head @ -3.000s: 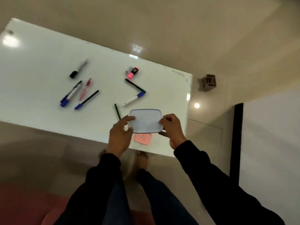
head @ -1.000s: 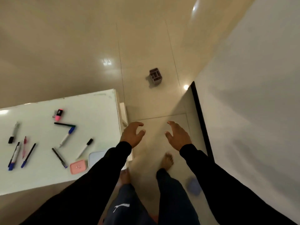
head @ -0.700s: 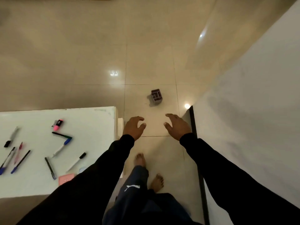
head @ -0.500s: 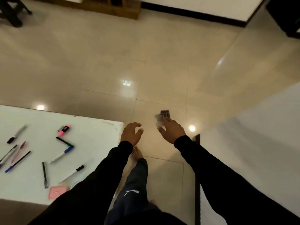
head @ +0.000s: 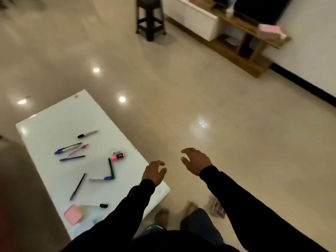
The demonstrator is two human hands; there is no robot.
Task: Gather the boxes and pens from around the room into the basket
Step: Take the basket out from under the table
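Below, a white worktop (head: 54, 131) serves as the landmark for everything else. Both hands are empty, held out in black sleeves with the fingers spread apart and loosely curled. One, the left hand (head: 153, 171), hovers over the worktop's near right corner; the right hand (head: 197, 163) hovers over the tiled floor (head: 236, 142) just to the right of that corner.

Pens lie scattered across the worktop. A black-capped marker (head: 87, 134) sits farthest from the person. Nearer, toward the left, a blue pen (head: 67, 148) and a pink pen (head: 78, 149) lie close together, with a second blue pen (head: 72, 158) just beside them. A pink highlighter (head: 118, 156) rests toward the right edge, and a dark pen (head: 111, 168) meets a blue-capped pen (head: 101, 178) at an angle. A black pen (head: 77, 186) lies alone toward the near side. At the near edge sit a pink box (head: 73, 214) and another black-capped marker (head: 96, 205).

On the floor to the right of the worktop, beside the person's bare feet, a small basket (head: 219, 209) is partly hidden by the right sleeve. Far beyond the worktop stand a dark stool (head: 150, 17) and a low wooden shelf (head: 241, 42).
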